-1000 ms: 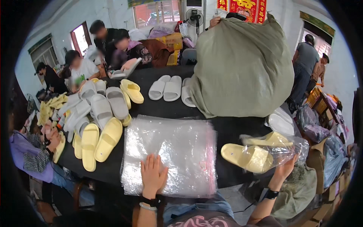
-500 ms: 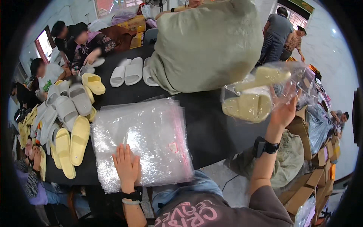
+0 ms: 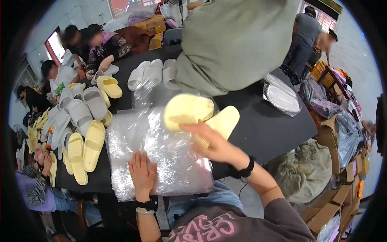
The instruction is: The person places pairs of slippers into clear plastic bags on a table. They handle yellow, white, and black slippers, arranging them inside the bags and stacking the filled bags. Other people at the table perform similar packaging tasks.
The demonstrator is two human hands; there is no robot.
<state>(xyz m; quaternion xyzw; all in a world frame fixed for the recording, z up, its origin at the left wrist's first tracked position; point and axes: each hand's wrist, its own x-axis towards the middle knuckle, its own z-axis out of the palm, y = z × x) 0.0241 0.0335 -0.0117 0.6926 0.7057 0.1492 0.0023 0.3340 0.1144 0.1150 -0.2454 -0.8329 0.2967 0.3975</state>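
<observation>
At the frame's left, grey and yellow slide slippers (image 3: 79,115) lie heaped. Lower left of centre, the left hand (image 3: 142,171) lies flat, grasping nothing, on glossy clear-plastic bags (image 3: 173,173). Mid-frame, two pale-yellow slide slippers (image 3: 183,111) are overlapped by the blurred right hand (image 3: 217,142); its grip I cannot tell.

We see a slipper-packing workshop: people (image 3: 62,78) along a black table (image 3: 266,137) at upper left, grey and yellow slippers (image 3: 78,115) heaped at left, stacked clear bags (image 3: 173,177) near centre, a bulging sack (image 3: 238,44) at top, cardboard boxes (image 3: 322,213) lower right.
</observation>
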